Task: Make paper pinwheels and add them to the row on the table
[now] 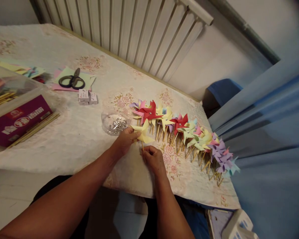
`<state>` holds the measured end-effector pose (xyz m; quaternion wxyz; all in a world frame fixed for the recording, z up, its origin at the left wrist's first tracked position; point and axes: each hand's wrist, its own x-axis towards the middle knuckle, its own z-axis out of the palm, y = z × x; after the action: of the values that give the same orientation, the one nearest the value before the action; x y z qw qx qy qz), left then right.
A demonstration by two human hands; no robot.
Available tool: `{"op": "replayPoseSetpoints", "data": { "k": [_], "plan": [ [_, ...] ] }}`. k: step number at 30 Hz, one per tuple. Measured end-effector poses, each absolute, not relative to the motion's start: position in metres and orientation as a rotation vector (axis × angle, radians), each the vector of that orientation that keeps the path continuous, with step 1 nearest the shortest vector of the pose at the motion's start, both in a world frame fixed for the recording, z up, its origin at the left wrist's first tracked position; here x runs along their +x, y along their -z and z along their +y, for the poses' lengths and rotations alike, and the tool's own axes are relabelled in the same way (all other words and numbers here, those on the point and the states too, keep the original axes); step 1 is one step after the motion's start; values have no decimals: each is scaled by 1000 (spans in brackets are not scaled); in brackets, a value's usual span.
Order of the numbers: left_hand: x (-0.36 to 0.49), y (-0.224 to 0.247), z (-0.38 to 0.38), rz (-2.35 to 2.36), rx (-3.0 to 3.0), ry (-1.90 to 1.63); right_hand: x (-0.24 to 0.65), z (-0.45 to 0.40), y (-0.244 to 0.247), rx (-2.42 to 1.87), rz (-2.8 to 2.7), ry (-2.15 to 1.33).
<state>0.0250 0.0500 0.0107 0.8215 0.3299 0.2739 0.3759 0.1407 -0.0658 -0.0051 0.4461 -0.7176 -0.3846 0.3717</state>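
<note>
A pale yellow paper pinwheel (145, 133) is held between my two hands above the flowered tablecloth. My left hand (126, 138) pinches the pinwheel's paper near its centre from the left. Lower down, my right hand (153, 158) grips the thin wooden stick (143, 146) under the pinwheel. Just beyond my left hand stands a clear round tub (105, 123) with many small shiny metal pins (118, 126) inside. To the right lies a long row of finished-looking pinwheels (188, 132) in red, yellow, green, pink, purple and blue, their sticks pointing toward me.
Black-handled scissors (73, 81) rest on coloured paper sheets (61, 73), with small white boxes (84, 96) beside them. At left stands a clear bin (22, 89) behind a purple box (22, 121) and loose sticks (37, 128). A blue curtain (271, 132) hangs at right.
</note>
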Motion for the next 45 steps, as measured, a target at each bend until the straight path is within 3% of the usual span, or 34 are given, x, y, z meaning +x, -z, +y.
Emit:
{"op": "replayPoseSetpoints", "data": {
  "k": [32,45],
  "plan": [
    [24,-1,48,737,907,-596,143,-62,1,-1554,-630,-997],
    [24,1,51,744,904,-664,142,-63,0,-1569,-631,-998]
  ]
}}
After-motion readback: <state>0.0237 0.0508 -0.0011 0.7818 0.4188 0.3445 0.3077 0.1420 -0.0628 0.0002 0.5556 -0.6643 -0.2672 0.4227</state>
